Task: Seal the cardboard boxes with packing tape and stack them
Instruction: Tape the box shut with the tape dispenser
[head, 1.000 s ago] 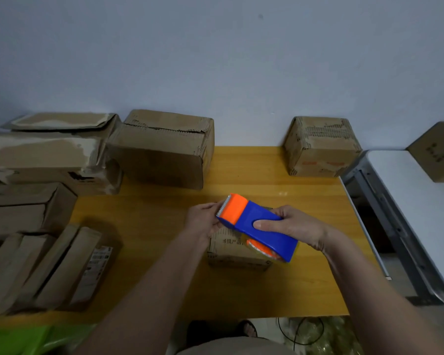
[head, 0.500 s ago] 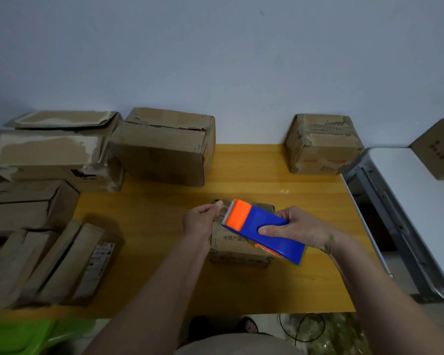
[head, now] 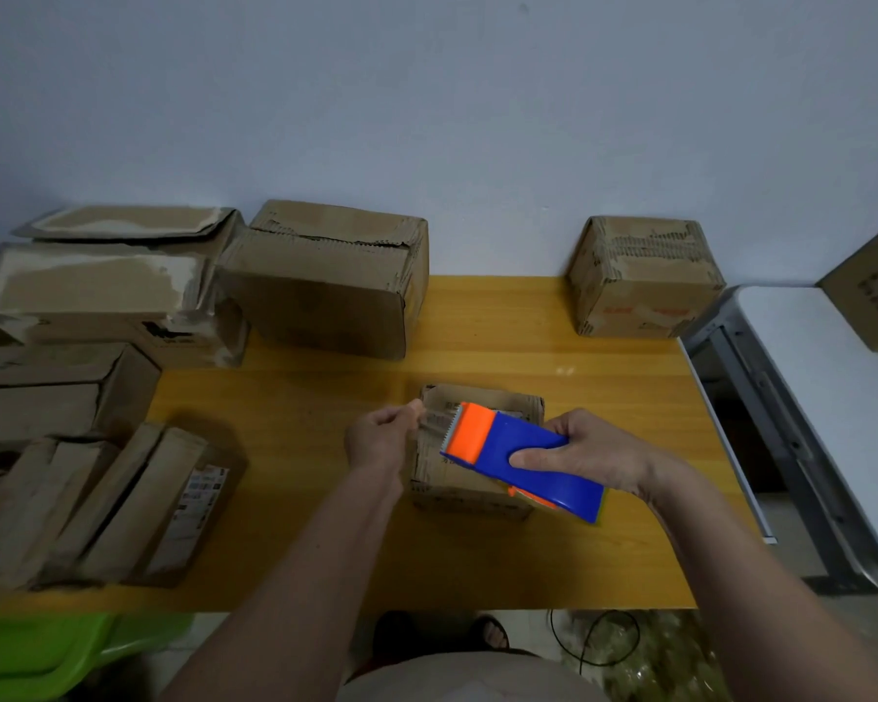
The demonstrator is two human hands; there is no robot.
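Yellow tabletop (head: pixel 477 559) nearest me, w/ small box (head: pixel 470 481) mid-table, right hand (head: pixel 586 456) fingers curled round rigid blue/orange tape dispenser (head: pixel 515 456), left hand (head: pixel 381 438) pinching thin, prob. sticky tape end (head: pixel 429 423) at box's left edge; worn, light-looking boxes (head: pixel 325 281) behind by wall.

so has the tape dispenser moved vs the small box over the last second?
Yes. The tape dispenser, gripped by the right hand, has slid right and toward the person across the small box, away from the left hand pinching the tape end.
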